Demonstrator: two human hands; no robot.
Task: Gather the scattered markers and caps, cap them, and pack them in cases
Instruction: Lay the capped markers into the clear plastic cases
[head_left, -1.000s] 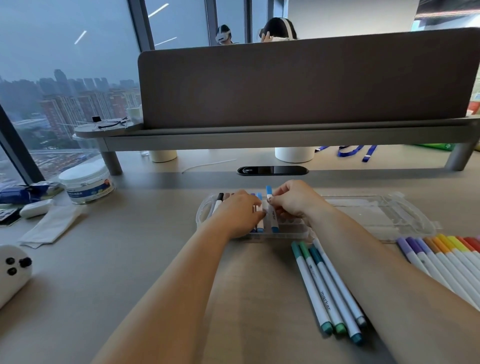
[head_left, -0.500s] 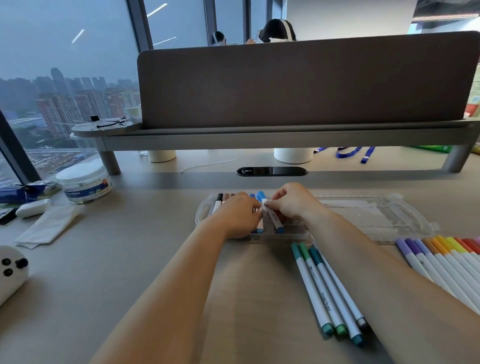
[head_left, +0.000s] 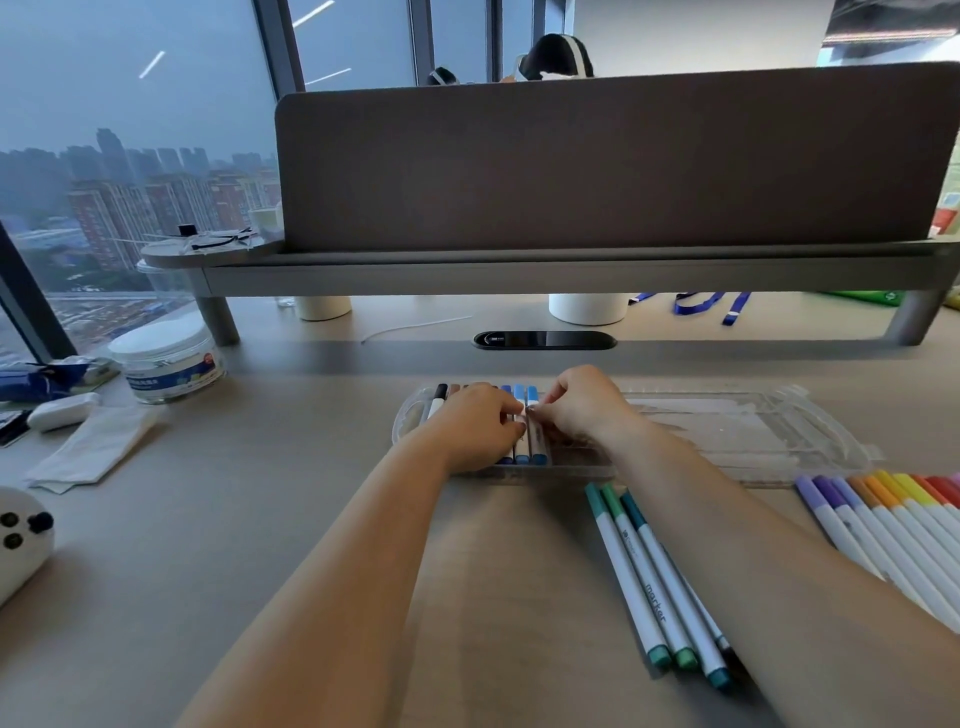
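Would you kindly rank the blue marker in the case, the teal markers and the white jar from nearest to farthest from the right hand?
1. The blue marker, in the case, at the right hand's fingertips.
2. The teal markers, lying just on the near side of that hand.
3. The white jar, far off to the left.

case (head_left: 737, 431): clear glossy plastic | desk (head_left: 270, 545): matt, smooth | divider (head_left: 597, 166): cloth, perhaps felt

Blue-capped markers (head_left: 521, 396) sit in the clear case (head_left: 753, 434). Near markers (head_left: 655, 584) are teal-green; the right row (head_left: 883, 517) runs purple to red.
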